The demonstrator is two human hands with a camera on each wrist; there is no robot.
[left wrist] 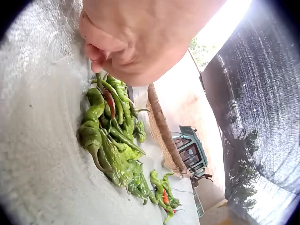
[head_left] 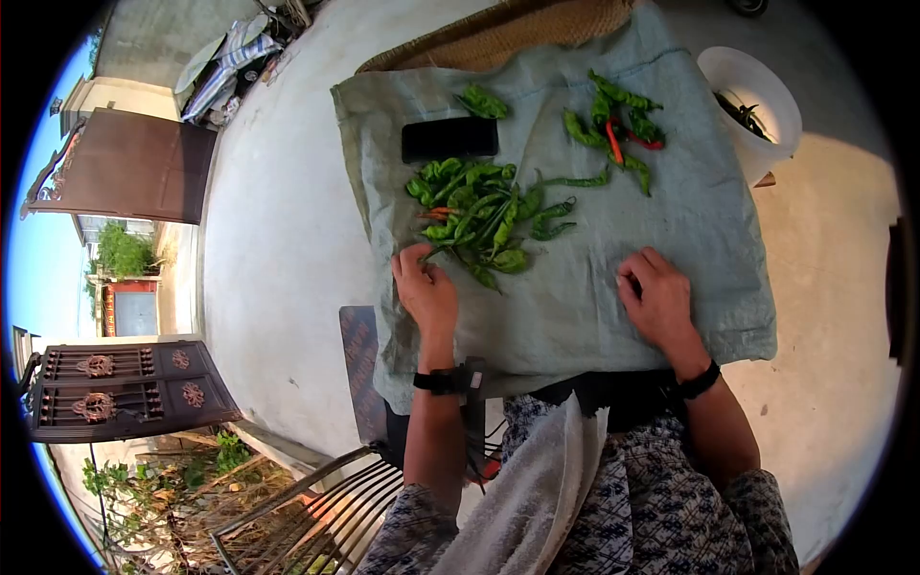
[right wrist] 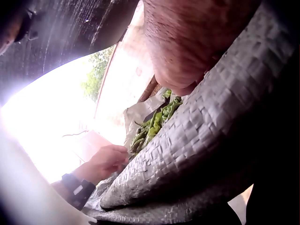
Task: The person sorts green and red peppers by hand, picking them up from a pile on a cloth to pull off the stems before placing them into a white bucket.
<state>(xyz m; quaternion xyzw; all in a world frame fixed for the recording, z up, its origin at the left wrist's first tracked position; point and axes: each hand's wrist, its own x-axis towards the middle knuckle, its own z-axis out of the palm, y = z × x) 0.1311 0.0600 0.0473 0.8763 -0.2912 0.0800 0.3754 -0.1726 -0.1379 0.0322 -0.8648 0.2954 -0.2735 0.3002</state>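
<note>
By the left hand [head_left: 426, 289], a green pepper [left wrist: 98, 80] is pinched at its stem end, its long axis pointed away from the fingers into the heap [head_left: 474, 206] on the grey sack [head_left: 565, 311], where the right hand [head_left: 659, 295] is rested, loosely curled.

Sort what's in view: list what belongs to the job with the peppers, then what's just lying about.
Likely part of the job:
big pepper pile, by the left hand
small pepper pile
sack under both piles
basket
bucket, probably

Apparently just lying about:
phone on the sack
towel
striped bag
</note>
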